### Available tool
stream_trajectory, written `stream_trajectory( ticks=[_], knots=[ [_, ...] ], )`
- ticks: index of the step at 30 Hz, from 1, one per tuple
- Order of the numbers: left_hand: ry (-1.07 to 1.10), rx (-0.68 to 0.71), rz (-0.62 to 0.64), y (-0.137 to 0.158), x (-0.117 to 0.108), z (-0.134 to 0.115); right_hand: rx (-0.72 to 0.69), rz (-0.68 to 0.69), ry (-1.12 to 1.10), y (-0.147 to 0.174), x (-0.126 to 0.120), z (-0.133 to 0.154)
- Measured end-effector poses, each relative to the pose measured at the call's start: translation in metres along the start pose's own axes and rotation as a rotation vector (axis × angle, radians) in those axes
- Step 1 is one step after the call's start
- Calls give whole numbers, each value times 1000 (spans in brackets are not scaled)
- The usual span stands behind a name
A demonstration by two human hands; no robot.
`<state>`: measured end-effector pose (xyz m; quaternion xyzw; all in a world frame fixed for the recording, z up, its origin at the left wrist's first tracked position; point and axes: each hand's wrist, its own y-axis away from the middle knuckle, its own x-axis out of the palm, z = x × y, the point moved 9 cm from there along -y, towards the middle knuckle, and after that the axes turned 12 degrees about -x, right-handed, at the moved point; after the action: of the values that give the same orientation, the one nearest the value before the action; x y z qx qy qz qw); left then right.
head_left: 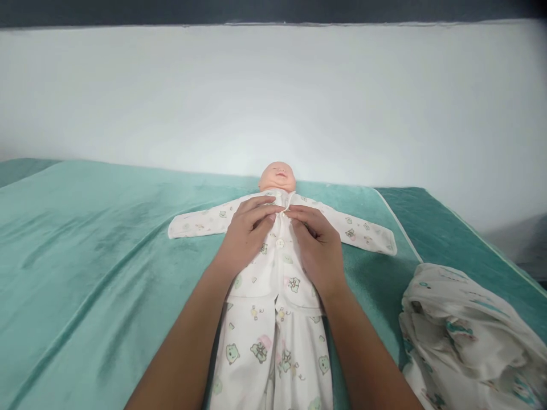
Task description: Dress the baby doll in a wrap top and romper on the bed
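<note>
A baby doll (278, 176) lies on its back, dressed in a white long-sleeved baby jacket (287, 259) printed with small bears. Both sleeves stretch out to the sides. At the upper chest, my left hand (251, 226) pinches the jacket's front edge, thumb tucked under the fingers. From the other side my right hand (315, 236) grips the facing edge, its fingertips meeting the left ones near a small top button. Lower down the front, a round white button (280, 243) shows. Matching baby pants (273, 353) cover the legs below the jacket hem, between my forearms.
Beneath the doll spreads a wrinkled teal blanket (106, 256). A crumpled white printed cloth (470, 330) is heaped at the lower right. Behind the blanket rises a white wall (273, 91) with a dark band on top.
</note>
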<state>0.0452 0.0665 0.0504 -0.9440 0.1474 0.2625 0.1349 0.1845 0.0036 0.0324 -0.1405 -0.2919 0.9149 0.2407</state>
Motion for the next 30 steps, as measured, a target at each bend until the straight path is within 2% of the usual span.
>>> stream_trajectory(
  ticks=[8,14,16,22,30],
  knots=[
    [-108,89,78,5,6,-7,2,-75,-18,2,-6,3],
    [105,-14,109,6,0,-1,-25,-66,-39,0,-9,8],
    [115,-28,156,6,-2,0,-28,-7,-40,-2,-7,8],
    [55,9,401,13,0,-2,-28,283,-33,-3,9,8],
    [82,18,459,16,3,-3,-16,500,-64,3,16,11]
  ],
)
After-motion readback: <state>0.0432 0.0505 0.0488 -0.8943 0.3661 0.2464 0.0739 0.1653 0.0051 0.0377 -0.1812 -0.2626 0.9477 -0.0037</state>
